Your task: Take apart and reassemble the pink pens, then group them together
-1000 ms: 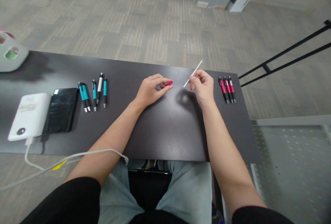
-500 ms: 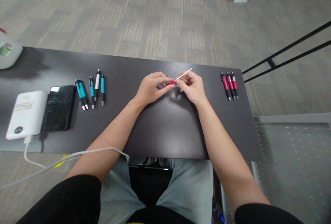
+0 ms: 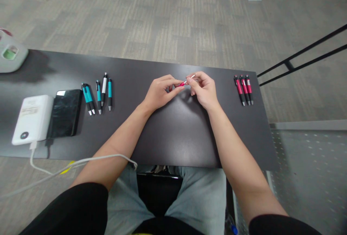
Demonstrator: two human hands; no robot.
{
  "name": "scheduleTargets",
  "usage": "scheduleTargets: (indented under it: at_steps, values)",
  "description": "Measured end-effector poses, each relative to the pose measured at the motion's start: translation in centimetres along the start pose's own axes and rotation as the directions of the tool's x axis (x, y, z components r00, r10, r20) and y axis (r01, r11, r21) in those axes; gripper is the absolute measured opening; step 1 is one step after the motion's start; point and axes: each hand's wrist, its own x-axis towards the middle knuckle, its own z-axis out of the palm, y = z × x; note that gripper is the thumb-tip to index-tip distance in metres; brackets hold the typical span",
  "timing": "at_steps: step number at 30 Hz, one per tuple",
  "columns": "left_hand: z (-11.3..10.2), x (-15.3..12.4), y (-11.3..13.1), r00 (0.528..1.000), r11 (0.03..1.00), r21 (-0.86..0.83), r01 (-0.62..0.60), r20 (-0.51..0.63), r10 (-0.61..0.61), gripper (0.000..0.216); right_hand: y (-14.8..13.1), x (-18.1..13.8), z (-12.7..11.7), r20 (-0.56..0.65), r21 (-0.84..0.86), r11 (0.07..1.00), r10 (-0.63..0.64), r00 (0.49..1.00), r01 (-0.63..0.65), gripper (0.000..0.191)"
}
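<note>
Both hands meet at the middle of the black table (image 3: 173,133). My left hand (image 3: 159,92) pinches a red pen barrel (image 3: 181,83), its fingers curled around it. My right hand (image 3: 204,88) pinches a thin white refill (image 3: 191,77), most of which sits inside the barrel's end, with only a short tip showing. Three red-and-black pens (image 3: 244,89) lie side by side right of my right hand. Several teal-and-black pens and one white one (image 3: 98,93) lie in a row left of my left hand.
A black phone (image 3: 65,112) and a white power bank (image 3: 32,119) with a white cable (image 3: 78,162) sit at the table's left. A grey-green object (image 3: 11,56) rests at the far left corner. Black rails (image 3: 303,59) stand to the right, over carpet floor.
My right hand brought the white refill from up in the air to the red barrel and pushed it in; far less of the refill shows now. My left hand stayed in place.
</note>
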Motion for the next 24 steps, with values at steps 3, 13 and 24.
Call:
scheduleTargets:
  at_steps: [3, 13, 24]
  values:
    - [0.0, 0.0, -0.1, 1.0, 1.0, 0.001, 0.01, -0.006, -0.01, 0.027, -0.1, 0.0, 0.0, 0.001, -0.009, 1.0, 0.007, 1.0, -0.007, 0.06]
    - [-0.3, 0.2, 0.4, 0.997, 0.996, -0.045, 0.071, 0.036, -0.07, 0.045, 1.1, 0.5, 0.8, -0.011, 0.036, 0.999, 0.01, 1.0, -0.01, 0.062]
    - [-0.1, 0.2, 0.4, 0.998, 0.994, -0.095, 0.058, 0.024, -0.056, 0.049, -0.6, -0.3, 1.2, -0.091, -0.088, 0.995, -0.051, 0.995, 0.043, 0.06]
